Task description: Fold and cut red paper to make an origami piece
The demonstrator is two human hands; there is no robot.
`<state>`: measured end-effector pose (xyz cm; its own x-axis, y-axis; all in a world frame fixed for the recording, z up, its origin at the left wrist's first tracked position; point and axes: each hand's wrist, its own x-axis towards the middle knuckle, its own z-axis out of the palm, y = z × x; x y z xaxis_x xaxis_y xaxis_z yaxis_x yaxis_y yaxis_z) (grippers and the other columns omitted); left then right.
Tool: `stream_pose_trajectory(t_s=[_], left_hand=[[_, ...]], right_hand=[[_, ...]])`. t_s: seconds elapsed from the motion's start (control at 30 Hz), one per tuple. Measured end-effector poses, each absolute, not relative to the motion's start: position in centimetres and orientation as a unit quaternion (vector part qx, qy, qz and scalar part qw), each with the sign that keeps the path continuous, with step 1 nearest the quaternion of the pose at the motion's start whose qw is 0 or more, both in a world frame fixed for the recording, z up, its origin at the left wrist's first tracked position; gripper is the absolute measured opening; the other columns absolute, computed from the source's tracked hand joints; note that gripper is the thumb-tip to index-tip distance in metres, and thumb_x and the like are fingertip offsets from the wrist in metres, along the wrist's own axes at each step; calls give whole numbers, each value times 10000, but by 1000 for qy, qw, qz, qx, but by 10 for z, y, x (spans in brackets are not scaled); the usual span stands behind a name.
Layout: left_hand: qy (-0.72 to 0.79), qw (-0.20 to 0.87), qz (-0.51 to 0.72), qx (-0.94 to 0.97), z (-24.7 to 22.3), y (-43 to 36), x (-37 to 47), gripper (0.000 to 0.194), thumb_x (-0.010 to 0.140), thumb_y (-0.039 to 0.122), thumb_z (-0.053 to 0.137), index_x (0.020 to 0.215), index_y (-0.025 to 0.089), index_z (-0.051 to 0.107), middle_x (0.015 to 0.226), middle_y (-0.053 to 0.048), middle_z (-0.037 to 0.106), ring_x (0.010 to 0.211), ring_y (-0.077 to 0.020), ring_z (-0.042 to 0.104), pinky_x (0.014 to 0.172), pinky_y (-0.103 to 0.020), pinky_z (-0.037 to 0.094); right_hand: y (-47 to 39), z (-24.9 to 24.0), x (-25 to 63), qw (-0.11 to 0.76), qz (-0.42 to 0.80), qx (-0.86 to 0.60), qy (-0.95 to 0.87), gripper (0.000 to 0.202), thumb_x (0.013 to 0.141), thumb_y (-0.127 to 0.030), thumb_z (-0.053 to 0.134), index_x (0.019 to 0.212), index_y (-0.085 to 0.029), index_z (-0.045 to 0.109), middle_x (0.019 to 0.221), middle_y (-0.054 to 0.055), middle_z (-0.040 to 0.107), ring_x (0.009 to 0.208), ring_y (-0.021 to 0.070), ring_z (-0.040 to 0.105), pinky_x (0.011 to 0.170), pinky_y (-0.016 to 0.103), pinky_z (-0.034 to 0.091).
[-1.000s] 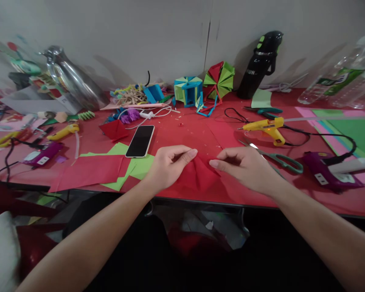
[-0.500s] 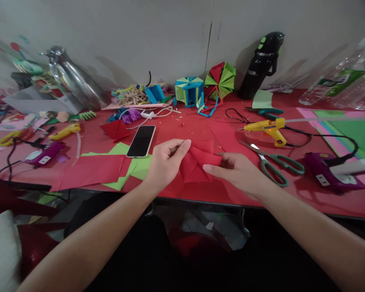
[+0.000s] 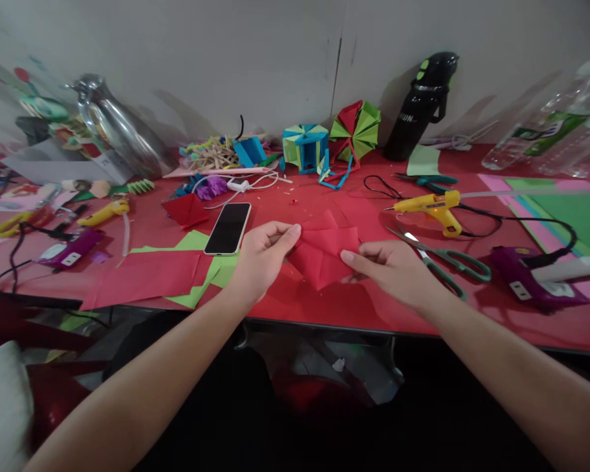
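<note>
A folded piece of red paper (image 3: 323, 252) with several creases is held just above the red tabletop (image 3: 295, 308) near its front edge. My left hand (image 3: 264, 257) pinches its left corner between thumb and fingers. On the opposite side, my right hand (image 3: 386, 267) grips the right edge, thumb on top and fingers partly hidden beneath. Left of my left hand lie a phone (image 3: 227, 228), a sheet of red paper (image 3: 142, 280) and green paper (image 3: 191, 298). Green-handled scissors (image 3: 465, 263) lie open beside my right hand.
A yellow glue gun (image 3: 435, 206) and a purple power socket (image 3: 535, 282) with cables are at right; another yellow glue gun (image 3: 103, 212) is at left. Paper lanterns (image 3: 305, 147), a black bottle (image 3: 420, 108), a steel jug (image 3: 120, 128) and plastic bottles (image 3: 545, 134) stand along the wall.
The red paper has been turned and its folds spread, with a point now facing toward me. My left hand shifted slightly left, and my right hand moved a little right.
</note>
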<state>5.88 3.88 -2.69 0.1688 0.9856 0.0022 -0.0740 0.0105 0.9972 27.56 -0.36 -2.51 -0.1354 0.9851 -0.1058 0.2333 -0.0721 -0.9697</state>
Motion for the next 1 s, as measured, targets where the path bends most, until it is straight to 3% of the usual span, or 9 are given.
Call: stream_pose_trajectory(t_s=[0.1, 0.23, 0.37, 0.47, 0.67, 0.83, 1.0], left_hand=[[440, 558, 480, 515, -25, 41, 58, 277, 805, 413, 742, 855, 145, 692, 744, -41, 679, 676, -132, 615, 671, -273, 536], [431, 575, 490, 494, -22, 43, 57, 249, 793, 385, 753, 844, 150, 687, 753, -39, 674, 671, -131, 614, 664, -275, 541], [432, 570, 506, 481, -19, 47, 52, 228, 779, 370, 764, 814, 162, 676, 726, -27, 665, 636, -128, 611, 635, -276, 546], [432, 555, 527, 476, -19, 53, 46, 207, 790, 367, 755, 808, 178, 672, 706, -10, 645, 617, -121, 603, 621, -270, 545], [407, 562, 535, 481, -22, 50, 50, 198, 809, 370, 744, 827, 187, 670, 731, -12, 664, 664, -128, 632, 669, -273, 559], [394, 610, 499, 473, -28, 37, 64, 235, 809, 392, 750, 845, 172, 677, 796, -29, 704, 723, -137, 666, 738, -299, 575], [415, 615, 431, 514, -25, 38, 57, 276, 778, 400, 777, 879, 153, 708, 827, -60, 729, 759, -172, 700, 753, -326, 596]], right_hand=[[-2, -24, 277, 378, 489, -552, -559, 457, 798, -601, 691, 649, -174, 630, 598, 31, 670, 634, 196, 715, 608, 284, 539], [0, -24, 279, 378, 444, -548, -600, 417, 858, -557, 650, 690, -176, 669, 664, 60, 728, 620, 168, 694, 641, 286, 544], [1, -25, 282, 379, 400, -515, -657, 331, 918, -489, 601, 799, -182, 636, 766, 46, 719, 739, 165, 678, 711, 289, 521], [2, -25, 286, 382, 378, -536, -651, 338, 929, -481, 584, 767, -187, 618, 718, 28, 677, 697, 154, 638, 683, 287, 500], [2, -25, 283, 446, 476, -487, -581, 401, 905, -576, 575, 865, -187, 663, 850, 52, 683, 800, 179, 659, 744, 317, 536], [0, -24, 280, 406, 413, -553, -599, 431, 850, -545, 669, 635, -187, 564, 586, -17, 563, 582, 129, 580, 556, 257, 425], [4, -21, 291, 381, 405, -550, -622, 413, 857, -528, 662, 638, -185, 589, 579, 2, 608, 543, 128, 557, 531, 261, 407]])
